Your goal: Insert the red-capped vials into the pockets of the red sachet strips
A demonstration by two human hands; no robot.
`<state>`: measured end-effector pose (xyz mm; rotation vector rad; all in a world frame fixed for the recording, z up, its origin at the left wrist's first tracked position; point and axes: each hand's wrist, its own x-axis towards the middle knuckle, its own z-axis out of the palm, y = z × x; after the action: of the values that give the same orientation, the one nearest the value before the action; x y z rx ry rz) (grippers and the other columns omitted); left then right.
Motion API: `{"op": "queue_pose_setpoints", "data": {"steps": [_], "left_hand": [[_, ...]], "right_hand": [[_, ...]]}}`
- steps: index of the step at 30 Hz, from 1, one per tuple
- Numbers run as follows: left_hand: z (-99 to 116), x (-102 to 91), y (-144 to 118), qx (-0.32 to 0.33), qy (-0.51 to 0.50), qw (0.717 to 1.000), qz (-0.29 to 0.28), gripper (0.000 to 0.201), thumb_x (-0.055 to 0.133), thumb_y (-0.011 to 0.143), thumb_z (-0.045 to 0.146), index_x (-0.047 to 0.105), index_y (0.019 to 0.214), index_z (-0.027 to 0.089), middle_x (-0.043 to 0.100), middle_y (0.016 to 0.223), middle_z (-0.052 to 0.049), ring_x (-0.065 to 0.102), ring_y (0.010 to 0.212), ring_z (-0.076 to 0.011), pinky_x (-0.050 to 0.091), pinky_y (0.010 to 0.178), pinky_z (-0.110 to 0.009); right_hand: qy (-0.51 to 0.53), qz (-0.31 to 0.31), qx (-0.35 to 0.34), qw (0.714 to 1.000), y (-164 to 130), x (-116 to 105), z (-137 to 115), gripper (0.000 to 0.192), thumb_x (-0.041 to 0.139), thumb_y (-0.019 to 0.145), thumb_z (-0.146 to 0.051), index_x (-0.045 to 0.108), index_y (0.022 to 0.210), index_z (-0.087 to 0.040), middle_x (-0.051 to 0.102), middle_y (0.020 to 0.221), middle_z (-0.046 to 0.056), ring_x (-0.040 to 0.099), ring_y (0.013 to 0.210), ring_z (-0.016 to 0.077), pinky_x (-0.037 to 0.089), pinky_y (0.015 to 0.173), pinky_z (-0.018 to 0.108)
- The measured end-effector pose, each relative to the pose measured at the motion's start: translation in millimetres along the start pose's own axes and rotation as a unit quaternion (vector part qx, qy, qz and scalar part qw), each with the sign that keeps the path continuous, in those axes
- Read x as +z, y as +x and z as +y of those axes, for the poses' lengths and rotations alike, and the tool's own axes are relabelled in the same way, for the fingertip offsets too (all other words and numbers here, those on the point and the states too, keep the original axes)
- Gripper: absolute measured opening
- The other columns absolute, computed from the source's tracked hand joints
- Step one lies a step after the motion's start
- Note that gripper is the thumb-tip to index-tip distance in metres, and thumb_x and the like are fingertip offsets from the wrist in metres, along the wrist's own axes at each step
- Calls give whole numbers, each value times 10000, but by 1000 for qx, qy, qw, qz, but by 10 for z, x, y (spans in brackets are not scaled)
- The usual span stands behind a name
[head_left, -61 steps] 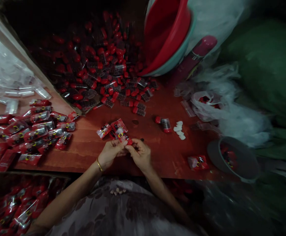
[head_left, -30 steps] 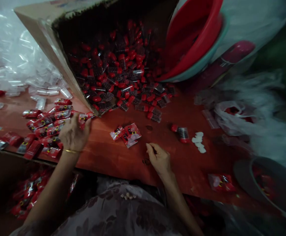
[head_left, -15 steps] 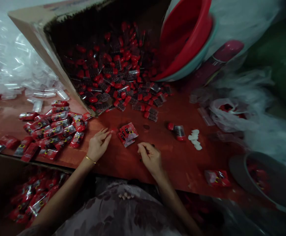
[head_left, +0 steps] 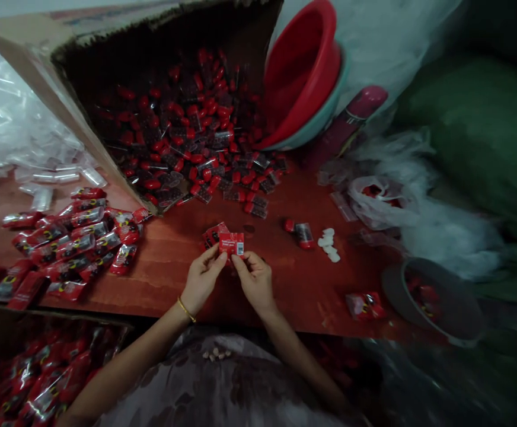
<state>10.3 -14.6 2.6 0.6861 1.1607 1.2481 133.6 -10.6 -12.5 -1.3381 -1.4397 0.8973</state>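
Both my left hand (head_left: 203, 279) and my right hand (head_left: 255, 280) pinch a small red printed card (head_left: 230, 243) by its lower edge, in front of me. White lettering and a barcode label show on its face. Just behind it on the reddish table lie more red cards (head_left: 211, 233), partly covered. A small clear tube (head_left: 303, 235) and a red cap (head_left: 289, 225) lie to the right of my hands. Beside them is a little group of white pieces (head_left: 328, 244). Red wrapped packets (head_left: 76, 237) are heaped to the left of my left hand.
A cardboard box (head_left: 76, 95) on its side spills red-capped tubes (head_left: 205, 136). Red basin (head_left: 303, 65) and pink spray can (head_left: 351, 118) lean beside it. Grey bowl (head_left: 394, 290) and a red packet (head_left: 365, 306) sit right. Another box below the table's left edge holds packets (head_left: 40, 373).
My hands have come together and taken up a red card from the small stack, lifting it upright. The whole view has shifted, so surroundings appear further left.
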Motion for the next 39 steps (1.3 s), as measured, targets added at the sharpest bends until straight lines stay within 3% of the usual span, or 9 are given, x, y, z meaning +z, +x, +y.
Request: {"op": "queue_pose_setpoints", "data": {"steps": [2,5,9,13,17,22,27,33,39], "left_hand": [[17,2,-26,8,38,999,16,319,722,632,313,690,916,173,699,939,-55,624,863,-168,453,802,-247],[13,35,-54,7,95,995,-1,321,730,620,311,699,908,173,706,909,-53,634,852,-183,466,777,-245],[-23,141,-16,32,72,996,-27,219,708,643,308,706,807,163,698,782,-19,619,812,-164,457,764,-229],[-15,162,83,-30,-53,998,24,183,716,616,321,676,676,153,678,695,-11,606,718,-128,455,723,-215],[26,114,117,-115,-116,985,52,235,762,551,340,659,628,143,670,634,-20,588,590,-114,454,616,-215],[4,139,76,-69,-66,995,-8,305,757,573,372,717,765,140,705,752,-45,615,696,-134,466,707,-227],[-59,155,71,-62,-39,997,1,313,755,579,377,723,765,127,707,759,-37,603,674,-119,464,708,-229],[0,181,76,-163,-101,981,37,352,831,443,312,690,710,132,693,703,-23,599,610,-107,479,603,-229],[21,208,100,-225,-137,965,-5,276,813,500,256,662,704,148,690,695,-14,613,622,-109,495,636,-241]], "right_hand": [[-160,49,-87,982,17,-106,43,237,513,845,-331,582,666,-192,599,590,9,526,550,125,422,568,246],[-335,72,-210,915,31,-189,50,213,510,854,-269,621,686,-199,649,650,50,548,627,153,393,644,283],[-382,59,-293,874,-8,-123,-3,168,486,857,-193,652,828,-203,698,823,63,570,710,176,373,720,331],[-293,38,-258,920,-43,-87,-20,170,523,827,-197,640,950,-209,686,891,60,602,801,180,391,807,356],[-100,35,-96,990,-8,-178,15,274,504,833,-328,593,1048,-182,650,989,97,609,853,188,467,758,325],[85,-50,87,991,65,-177,64,251,514,823,-396,630,814,-174,654,687,10,581,592,131,466,556,232],[12,0,27,1000,29,-81,57,264,488,838,-361,596,689,-172,595,580,-11,523,527,109,410,510,206],[-130,45,-61,989,10,-41,58,324,388,893,-318,509,618,-196,532,542,-12,481,514,105,370,518,215],[-139,33,-71,987,61,-95,102,277,383,895,-321,551,710,-202,590,620,1,532,581,119,406,564,220]]}}
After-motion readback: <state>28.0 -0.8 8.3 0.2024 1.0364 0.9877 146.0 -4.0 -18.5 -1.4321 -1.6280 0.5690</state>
